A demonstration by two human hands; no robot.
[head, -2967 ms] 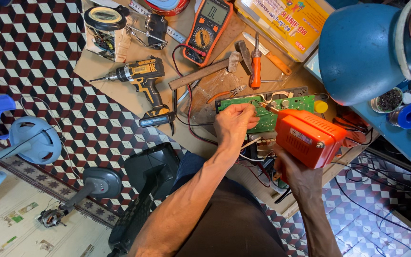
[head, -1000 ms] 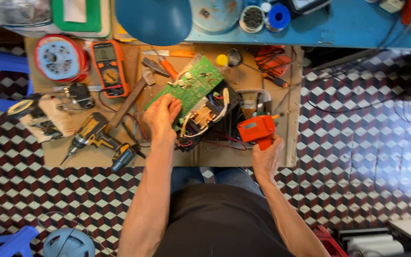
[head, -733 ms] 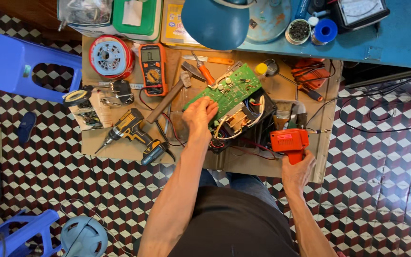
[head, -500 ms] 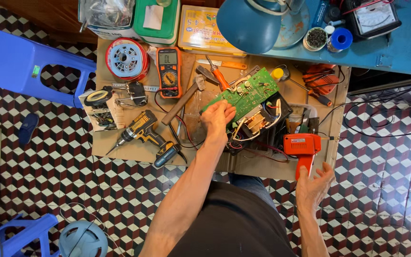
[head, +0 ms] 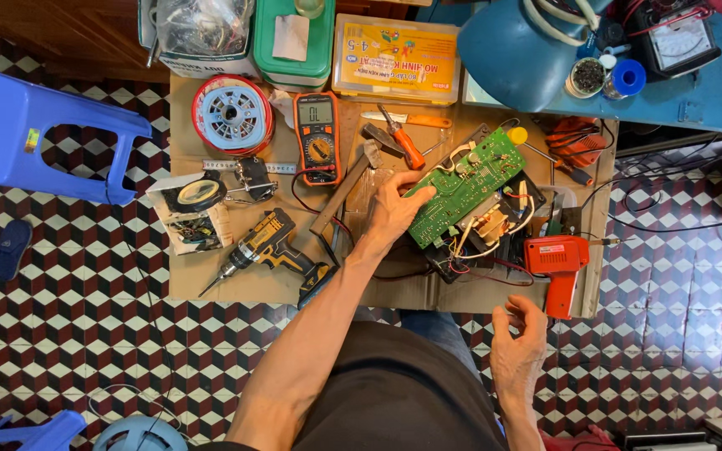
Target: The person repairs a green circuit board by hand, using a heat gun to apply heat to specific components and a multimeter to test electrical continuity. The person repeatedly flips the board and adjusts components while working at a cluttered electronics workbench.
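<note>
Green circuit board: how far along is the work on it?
Done: the orange soldering gun lies on the cardboard, out of the open right hand. In hand: the left hand grips the green circuit board, tilted up. Left: the board is still out of its black case.

Crowded cardboard work mat [head: 227, 284], free room only at its near edge

The left hand [head: 394, 209] rests on the green circuit board [head: 465, 188], hemmed by the hammer [head: 348, 184] and multimeter [head: 317, 138]. The right hand [head: 518, 347] hangs open over the tiled floor [head: 670, 334], just below the orange soldering gun [head: 557, 267]. Bare cardboard lies beneath the cordless drill [head: 269, 246].
</note>
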